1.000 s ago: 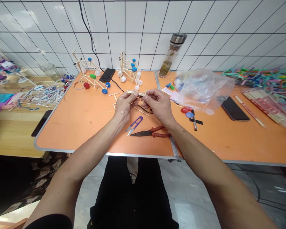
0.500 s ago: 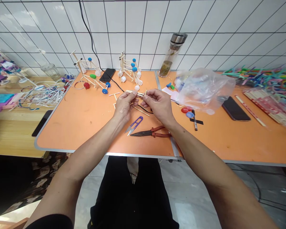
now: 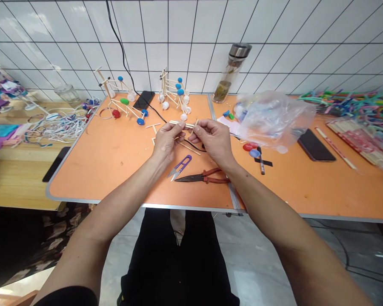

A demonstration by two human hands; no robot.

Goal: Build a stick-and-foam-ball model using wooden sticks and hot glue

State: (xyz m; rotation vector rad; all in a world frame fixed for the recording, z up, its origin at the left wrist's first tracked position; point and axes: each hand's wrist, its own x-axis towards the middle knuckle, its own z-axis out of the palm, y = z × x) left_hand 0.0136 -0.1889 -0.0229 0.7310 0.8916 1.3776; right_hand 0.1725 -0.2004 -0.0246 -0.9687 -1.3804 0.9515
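Light wooden sticks are up btwn the 2 hands, mid-scene, over the orange table. Left hand has thumb + fingers clamped on the sticks, w/ ends poking out left. Right hand is pinched together at the right end, on a short crosspiece set across them; can't tell if the 2 parts are joined or just touching, b/c fingertips hide the contact.

To do this well, IMO: grip close to the crossing, light but firm, so the thin wood doesn't bend or snap; left hand steady, right hand doing small adjustments; check the angle before pressing; wrists low for control.

Just nearer: purple snips, then red-handled pliers, nose pointing left. Loose stick lies just beyond the snips, w/ other stick pcs left of the hands. Far side, approx center and left: 2 stick models w/ caps, the center model and left model. Far right of the hands: tea bottle, upright, & clear plastic bag; marker nearer.
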